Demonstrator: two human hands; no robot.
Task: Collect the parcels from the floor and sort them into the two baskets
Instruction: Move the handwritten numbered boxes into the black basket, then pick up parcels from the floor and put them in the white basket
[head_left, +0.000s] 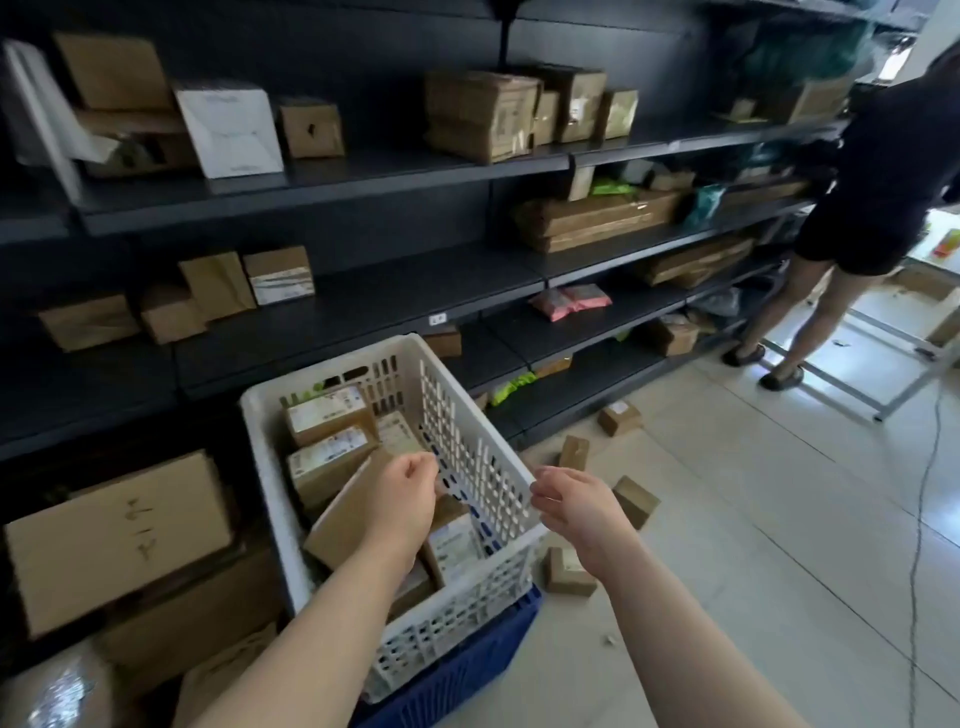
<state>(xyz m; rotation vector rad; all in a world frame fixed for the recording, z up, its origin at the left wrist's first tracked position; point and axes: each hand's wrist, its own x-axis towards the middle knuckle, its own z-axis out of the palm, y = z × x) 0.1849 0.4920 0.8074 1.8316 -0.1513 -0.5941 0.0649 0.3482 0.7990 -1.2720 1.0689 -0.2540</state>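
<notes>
Beside dark shelving: stacked baskets, cardboard parcels

White slotted plastic basket (470, 467) is filled with brown labelled parcels (328, 417) and set on a blue basket (467, 673), mostly hidden. Loose parcels (570, 571) are scattered on the tiled floor (727, 545). Left hand (410, 491) fingers are loosely curled, empty. Right hand (569, 501) fingers are curled at the rim; grip cannot be told.

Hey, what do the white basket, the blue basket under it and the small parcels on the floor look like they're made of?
White basket: moulded plastic, fairly matte, going by its slotted lattice walls and thick rim. Blue basket: likely the same plastic; similar perforated wall. Floor parcels: brown cardboard by colour and boxy folds, dull finish.
</notes>
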